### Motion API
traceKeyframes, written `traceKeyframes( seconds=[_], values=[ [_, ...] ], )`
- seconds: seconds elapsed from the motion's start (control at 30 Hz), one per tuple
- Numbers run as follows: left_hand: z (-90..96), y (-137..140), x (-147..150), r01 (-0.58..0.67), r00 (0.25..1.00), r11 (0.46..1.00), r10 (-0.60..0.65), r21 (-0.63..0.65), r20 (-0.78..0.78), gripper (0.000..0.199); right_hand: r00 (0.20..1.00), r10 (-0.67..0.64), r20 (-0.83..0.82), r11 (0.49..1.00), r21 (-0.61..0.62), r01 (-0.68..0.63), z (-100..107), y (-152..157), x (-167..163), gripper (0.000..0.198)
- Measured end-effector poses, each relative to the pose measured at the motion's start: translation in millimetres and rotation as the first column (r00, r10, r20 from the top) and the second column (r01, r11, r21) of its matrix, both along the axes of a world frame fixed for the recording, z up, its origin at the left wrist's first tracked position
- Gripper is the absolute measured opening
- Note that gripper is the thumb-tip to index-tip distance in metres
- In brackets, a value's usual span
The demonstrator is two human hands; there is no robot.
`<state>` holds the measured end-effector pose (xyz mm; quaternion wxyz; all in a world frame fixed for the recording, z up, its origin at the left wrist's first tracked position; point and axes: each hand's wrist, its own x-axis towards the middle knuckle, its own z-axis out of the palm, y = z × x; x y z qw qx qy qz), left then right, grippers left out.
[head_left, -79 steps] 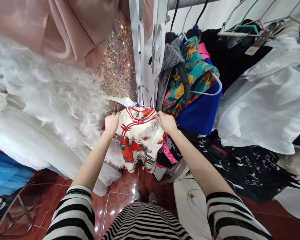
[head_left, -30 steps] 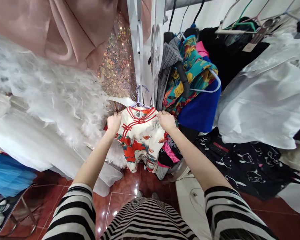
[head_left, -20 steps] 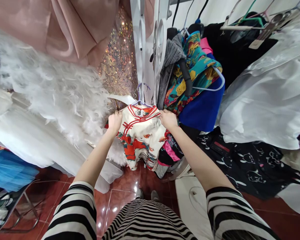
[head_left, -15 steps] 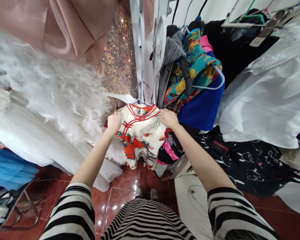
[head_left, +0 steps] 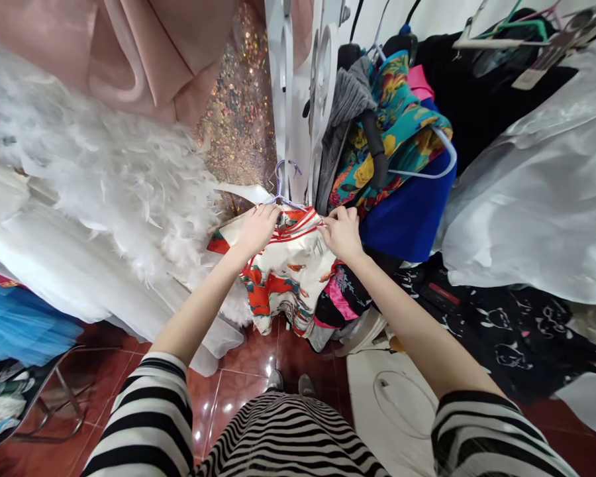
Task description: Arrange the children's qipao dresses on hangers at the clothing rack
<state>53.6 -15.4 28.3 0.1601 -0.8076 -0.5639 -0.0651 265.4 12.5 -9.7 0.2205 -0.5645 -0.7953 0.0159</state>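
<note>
Room: a crowded clothes corner with a shiny red tile floor (head_left: 238, 391) and a white feather dress (head_left: 129, 192) on the left.
Little dress: the cream and red dress (head_left: 283, 265) hangs on a purple hanger (head_left: 283, 182), in the middle between both hands.
Left hand (head_left: 256, 228): fingers curled shut on the collar.
Right hand (head_left: 342, 233): fingers pinched shut on the other shoulder.
Could go wrong: the dress may slide off the thin hanger onto the floor if one side is tugged too hard.
Also: the hook might catch the flowery dress (head_left: 387, 139) nearby.

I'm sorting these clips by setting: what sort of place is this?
Probably a costume or dress shop's storeroom: garments crowd hangers, a white feathered gown hangs beside sequinned fabric, and clothes lie heaped on the red tiled floor.
</note>
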Motion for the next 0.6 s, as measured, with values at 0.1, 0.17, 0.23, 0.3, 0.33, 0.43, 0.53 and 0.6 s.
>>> traceKeyframes(
  seconds=[0.1, 0.17, 0.23, 0.3, 0.33, 0.43, 0.53, 0.6],
  values=[
    [-1.3, 12, 6, 0.036, 0.999, 0.999, -0.036, -0.028, 0.025, 0.037, 1.000, -0.009, -0.005, 0.995, -0.102, 0.008, 6, -7, 0, 0.031],
    [-1.1, 17, 9, 0.025, 0.999, 0.999, -0.023, -0.048, 0.041, 0.033, 0.999, -0.005, -0.045, 0.985, -0.175, -0.003, 9, -5, 2, 0.030],
    [0.8, 21, 11, 0.005, 0.998, 0.998, -0.002, -0.064, 0.055, 0.030, 0.987, 0.070, -0.146, 0.972, -0.213, -0.101, 11, 1, 8, 0.030],
    [4.1, 24, 9, 0.005, 0.997, 0.997, 0.001, -0.083, 0.080, 0.027, 0.930, 0.161, -0.331, 0.917, -0.298, -0.265, 12, 9, 17, 0.034],
    [6.1, 25, 8, 0.020, 0.995, 0.996, -0.010, -0.092, 0.103, 0.025, 0.881, 0.169, -0.442, 0.863, -0.366, -0.349, 12, 13, 22, 0.035],
    [11.5, 28, -3, 0.127, 0.970, 0.987, -0.102, -0.102, 0.222, 0.023, 0.725, 0.034, -0.688, 0.652, -0.534, -0.538, 9, 22, 33, 0.027],
    [13.9, 30, -16, 0.249, 0.910, 0.965, -0.202, -0.085, 0.363, 0.023, 0.670, 0.011, -0.742, 0.566, -0.548, -0.616, 0, 27, 26, 0.023],
    [13.8, 31, -22, 0.300, 0.872, 0.950, -0.237, -0.085, 0.427, 0.022, 0.694, 0.115, -0.711, 0.622, -0.493, -0.608, -7, 31, 11, 0.026]
  ],
)
